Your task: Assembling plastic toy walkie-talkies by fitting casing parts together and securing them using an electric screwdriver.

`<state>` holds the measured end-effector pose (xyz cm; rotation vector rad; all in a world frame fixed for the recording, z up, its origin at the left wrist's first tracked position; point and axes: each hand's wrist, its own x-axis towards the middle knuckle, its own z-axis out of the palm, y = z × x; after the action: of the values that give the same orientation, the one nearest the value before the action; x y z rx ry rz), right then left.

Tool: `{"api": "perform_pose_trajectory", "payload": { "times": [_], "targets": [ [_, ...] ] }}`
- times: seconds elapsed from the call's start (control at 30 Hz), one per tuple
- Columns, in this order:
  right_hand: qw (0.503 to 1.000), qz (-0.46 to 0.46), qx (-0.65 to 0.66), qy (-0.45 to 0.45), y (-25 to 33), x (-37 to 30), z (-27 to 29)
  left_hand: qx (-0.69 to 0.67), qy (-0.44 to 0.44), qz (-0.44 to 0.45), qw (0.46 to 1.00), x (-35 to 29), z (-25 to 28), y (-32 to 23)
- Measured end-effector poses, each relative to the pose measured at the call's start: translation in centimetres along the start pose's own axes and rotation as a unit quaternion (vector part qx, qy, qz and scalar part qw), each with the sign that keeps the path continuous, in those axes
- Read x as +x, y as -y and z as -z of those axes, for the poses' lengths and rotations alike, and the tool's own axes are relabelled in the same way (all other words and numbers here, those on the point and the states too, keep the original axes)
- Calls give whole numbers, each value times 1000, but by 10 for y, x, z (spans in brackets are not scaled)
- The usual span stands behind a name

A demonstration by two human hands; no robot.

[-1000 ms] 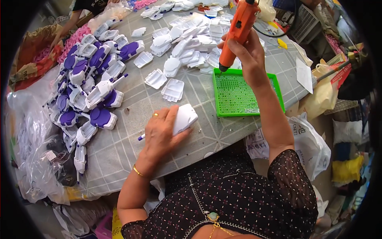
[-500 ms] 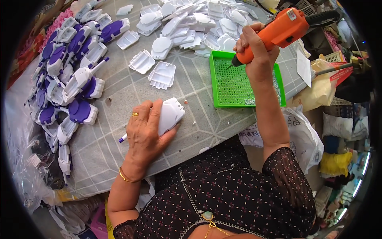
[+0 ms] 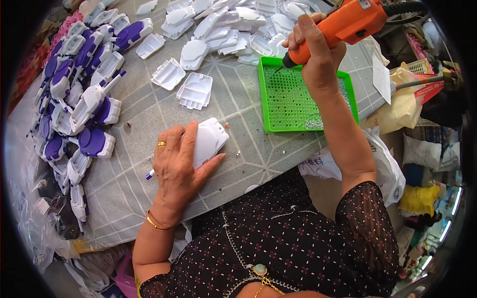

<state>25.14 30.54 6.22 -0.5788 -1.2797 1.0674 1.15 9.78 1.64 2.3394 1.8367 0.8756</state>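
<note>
My left hand grips a white plastic casing against the table, fingers over its top and thumb along its near edge. A white stem with a purple tip sticks out on the left side of that hand; my palm hides where it joins. My right hand is closed around an orange electric screwdriver. Its thin bit points down over the far left part of a green tray with a perforated insert. Small silver screws lie loose in the tray's near right part.
Assembled white-and-purple pieces are heaped at the left. Loose white covers form a pile at the far side, with two separate ones nearer me. A black cable trails from the screwdriver. Bags stand beyond the table's right edge.
The screwdriver and my right hand have shifted slightly left and away from me, the bit still above the tray. My left hand keeps hold of the casing; the whole view has shifted a little.
</note>
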Motion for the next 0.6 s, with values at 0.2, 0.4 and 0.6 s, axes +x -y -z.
{"api": "perform_pose_trajectory", "payload": {
  "times": [0.2, 0.4, 0.6],
  "targets": [
    [1000, 4, -7, 16, -3, 4, 2, -7, 1, -2, 1000, 0, 0, 1],
    [1000, 2, -21, 11, -8, 1, 2, -13, 7, 2, 1000, -1, -1, 2],
    [1000, -5, -10, 12, -9, 4, 4, -19, 7, 0, 1000, 3, -1, 4]
  ]
}}
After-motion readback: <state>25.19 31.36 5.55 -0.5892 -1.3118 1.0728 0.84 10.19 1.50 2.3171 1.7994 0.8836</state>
